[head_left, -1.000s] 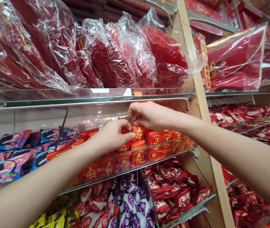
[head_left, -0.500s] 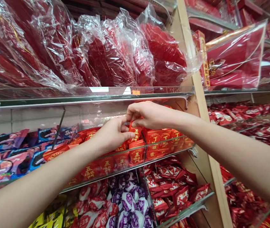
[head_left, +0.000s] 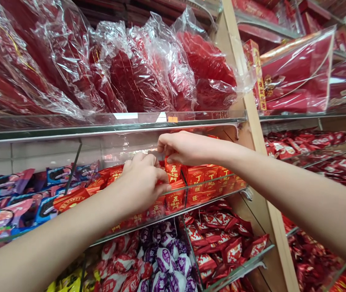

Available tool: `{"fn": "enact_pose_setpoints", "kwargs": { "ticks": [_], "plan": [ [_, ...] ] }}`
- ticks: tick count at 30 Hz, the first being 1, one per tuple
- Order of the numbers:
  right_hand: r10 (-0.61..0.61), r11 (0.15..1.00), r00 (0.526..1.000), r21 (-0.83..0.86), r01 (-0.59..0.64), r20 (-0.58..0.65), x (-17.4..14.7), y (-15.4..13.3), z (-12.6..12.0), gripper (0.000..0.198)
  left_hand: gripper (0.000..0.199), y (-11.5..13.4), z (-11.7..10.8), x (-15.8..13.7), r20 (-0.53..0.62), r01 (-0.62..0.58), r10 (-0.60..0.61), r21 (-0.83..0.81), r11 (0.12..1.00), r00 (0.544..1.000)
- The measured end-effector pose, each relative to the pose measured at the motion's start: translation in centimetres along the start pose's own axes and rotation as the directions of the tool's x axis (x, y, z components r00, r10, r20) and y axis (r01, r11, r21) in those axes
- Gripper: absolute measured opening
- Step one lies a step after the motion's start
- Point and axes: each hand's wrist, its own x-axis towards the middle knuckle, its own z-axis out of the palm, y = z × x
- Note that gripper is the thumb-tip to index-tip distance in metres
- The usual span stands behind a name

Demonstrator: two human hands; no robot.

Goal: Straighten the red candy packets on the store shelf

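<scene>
Both hands (head_left: pixel 144 178) pinching red packets (head_left: pixel 173 170)

Glass shelves (head_left: pixel 112 126) on a pale wooden upright (head_left: pixel 252 121) fill a brightly lit shop wall.

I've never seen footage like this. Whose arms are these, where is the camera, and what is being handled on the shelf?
There is no machine here: a person wears a camera on the head, so you look forward and down along their own bare arms. The right hand pinches the top of a small red packet with gold characters. The left hand rests its fingers on the row of like packets behind a glass shelf front. Above lie red goods in clear plastic; below, purple and red wrapped sweets.
</scene>
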Motion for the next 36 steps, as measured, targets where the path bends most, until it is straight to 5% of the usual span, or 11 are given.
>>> {"fn": "enact_pose_setpoints", "kwargs": {
  "ticks": [7, 14, 21, 28, 36],
  "plan": [
    [-0.005, 0.999, 0.997, -0.04, 0.008, 0.075, -0.4, -0.2, 0.0, 0.028, 0.017, 1.6, -0.5, 0.8, 0.126, 0.207, -0.204, -0.004, 0.978, 0.971],
    [-0.032, 0.998, 0.997, -0.052, 0.035, 0.065, -0.1, -0.1, -0.4, 0.028, 0.026, 1.3, -0.5, 1.1, 0.183, 0.247, -0.234, -0.049, 0.968, 0.955],
    [-0.022, 0.999, 0.99, -0.04, 0.027, 0.136, 0.5, 0.1, 0.1, 0.023, 0.018, 0.3, 0.1, 0.7, 0.131, 0.172, -0.16, -0.084, 0.982, 0.978],
    [-0.027, 0.997, 0.997, -0.075, 0.032, 0.071, 0.5, -0.3, 0.1, 0.021, 0.017, -1.4, -1.1, 0.2, -0.046, 0.072, -0.079, -0.144, 0.987, 0.996],
    [0.018, 0.986, 0.996, -0.163, -0.031, -0.083, 0.3, 0.2, 0.1, 0.024, 0.014, 0.9, -0.6, 0.5, 0.145, 0.113, -0.099, -0.094, 0.989, 0.985]
  ]
}}
